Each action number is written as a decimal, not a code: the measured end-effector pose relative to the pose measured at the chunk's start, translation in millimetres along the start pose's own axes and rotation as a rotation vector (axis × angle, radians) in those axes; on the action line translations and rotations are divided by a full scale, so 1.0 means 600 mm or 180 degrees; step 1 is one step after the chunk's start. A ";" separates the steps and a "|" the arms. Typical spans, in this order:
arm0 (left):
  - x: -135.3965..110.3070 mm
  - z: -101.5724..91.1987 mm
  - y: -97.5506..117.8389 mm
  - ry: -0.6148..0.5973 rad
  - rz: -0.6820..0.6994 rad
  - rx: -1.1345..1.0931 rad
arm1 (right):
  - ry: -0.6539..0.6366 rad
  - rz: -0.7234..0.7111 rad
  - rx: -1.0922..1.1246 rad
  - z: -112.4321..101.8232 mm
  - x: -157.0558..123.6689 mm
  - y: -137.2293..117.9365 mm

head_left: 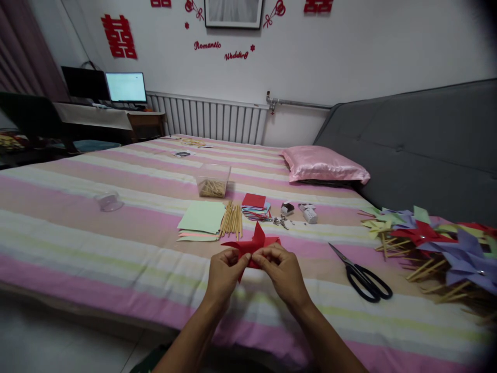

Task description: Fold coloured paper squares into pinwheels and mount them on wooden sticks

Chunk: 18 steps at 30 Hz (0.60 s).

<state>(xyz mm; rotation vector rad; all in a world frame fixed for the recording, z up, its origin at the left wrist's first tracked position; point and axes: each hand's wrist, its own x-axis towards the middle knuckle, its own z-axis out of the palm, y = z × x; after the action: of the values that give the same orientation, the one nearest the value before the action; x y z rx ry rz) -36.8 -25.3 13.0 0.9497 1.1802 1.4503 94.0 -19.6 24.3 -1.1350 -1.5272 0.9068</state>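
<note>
Red paper, bent into a pinwheel (258,239) with 4 pointed blades, is held between the 2 hands just above the near part of the striped bedspread (116,248). The left hand (225,272) has its grip closed on the pinwheel, thumb near the middle and fingers behind the left blade; the right hand (283,270) pinches from the other side, its thumb and forefinger meeting the left thumb almost at the centre. A small pale speck shows there, too tiny to tell whether it is a fastener. The step in hand looks like gathering the folded tips at the hub and securing them. As a judgement, the next move calls for light, even pressure: 1 pinch keeping the layers stacked while the other works at the centre, since a loose tip could spring away and a hard squeeze could crease the blades. Beyond the hands lie a stack of pale green paper sheets (202,216), a row of wooden sticks (232,220), a pile of small paper squares topped with red (254,201) and some scattered small metal pieces (281,221). The black-handled scissors (363,277) rest to the right, and farther right sits a heap of coloured pinwheels on sticks (423,234).
</note>
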 end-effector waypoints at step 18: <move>-0.001 -0.003 0.005 0.0043 0.0242 0.0213 | 0.0222 0.0083 0.0582 0.018 -0.006 -0.001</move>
<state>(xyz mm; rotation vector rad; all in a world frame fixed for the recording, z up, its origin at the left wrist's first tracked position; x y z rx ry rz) -39.2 -26.3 15.7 1.0421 1.2206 1.4873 83.7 -23.4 21.5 -1.0456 -1.3467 0.9930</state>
